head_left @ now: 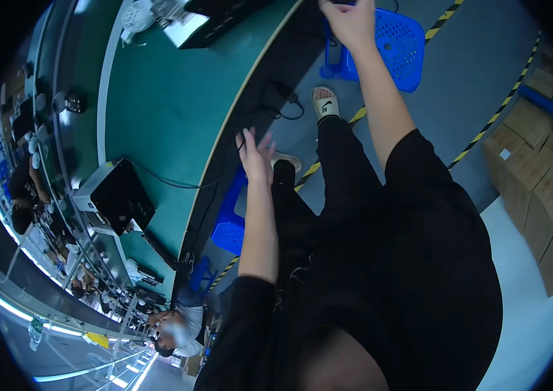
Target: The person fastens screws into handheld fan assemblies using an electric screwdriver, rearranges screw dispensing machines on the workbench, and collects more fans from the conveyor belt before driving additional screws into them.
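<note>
My left hand (255,158) is beside the long edge of the green workbench (172,98), fingers apart. A thin dark line shows by its fingers; I cannot make out what it is. Behind that hand, a blue stool (229,231) is partly hidden by my forearm. My right hand (353,25) reaches to the top of the view, over a blue plastic stool (401,49) with a perforated seat. Its thumb points out to the side, while the other fingers are cut off by the frame edge. A black cable with an adapter (284,91) hangs below the bench edge between my hands.
On the bench stand a black-and-white boxy device (123,195) with a cable and another dark device (208,26). Stacked cardboard boxes (537,176) are at the right. Yellow-black tape (494,124) marks the floor. Another person (182,329) is at the bench's far end.
</note>
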A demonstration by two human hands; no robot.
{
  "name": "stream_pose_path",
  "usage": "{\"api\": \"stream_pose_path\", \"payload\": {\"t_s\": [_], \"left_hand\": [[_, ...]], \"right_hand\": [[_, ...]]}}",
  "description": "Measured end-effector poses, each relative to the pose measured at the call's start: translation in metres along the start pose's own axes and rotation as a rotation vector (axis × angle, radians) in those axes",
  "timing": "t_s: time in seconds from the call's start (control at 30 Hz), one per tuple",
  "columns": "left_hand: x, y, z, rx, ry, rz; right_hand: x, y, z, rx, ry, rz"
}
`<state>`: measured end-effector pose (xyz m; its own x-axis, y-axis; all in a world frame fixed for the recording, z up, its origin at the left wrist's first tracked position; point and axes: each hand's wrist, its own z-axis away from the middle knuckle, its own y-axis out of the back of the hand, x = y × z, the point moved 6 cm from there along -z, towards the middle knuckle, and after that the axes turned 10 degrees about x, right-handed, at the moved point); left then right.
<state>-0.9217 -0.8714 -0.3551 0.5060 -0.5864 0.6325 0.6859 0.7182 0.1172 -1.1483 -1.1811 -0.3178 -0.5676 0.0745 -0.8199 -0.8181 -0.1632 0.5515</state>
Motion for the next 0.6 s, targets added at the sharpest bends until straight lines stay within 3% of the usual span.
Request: {"api": "stream_pose_path", "payload": {"t_s": [0.17,0.37,0.47,0.6], "left_hand": [[-0.009,0.015,0.006,0.007,-0.017,-0.121],[-0.009,0.07,0.037,0.108,-0.005,-0.301],[0.007,0.077,0.048,0.079,0.01,-0.317],[0.042,0.026,0.085,-0.144,0.016,-0.2]], "right_hand": [[0.016,-0.031,0.0,-0.199,-0.059,-0.218],[0.042,-0.034,0.066,-0.666,-0.135,-0.721],[0.033,0.01,0.091,-0.604,-0.151,-0.503],[0.049,0.02,0.105,-0.568,-0.153,-0.606]]}}
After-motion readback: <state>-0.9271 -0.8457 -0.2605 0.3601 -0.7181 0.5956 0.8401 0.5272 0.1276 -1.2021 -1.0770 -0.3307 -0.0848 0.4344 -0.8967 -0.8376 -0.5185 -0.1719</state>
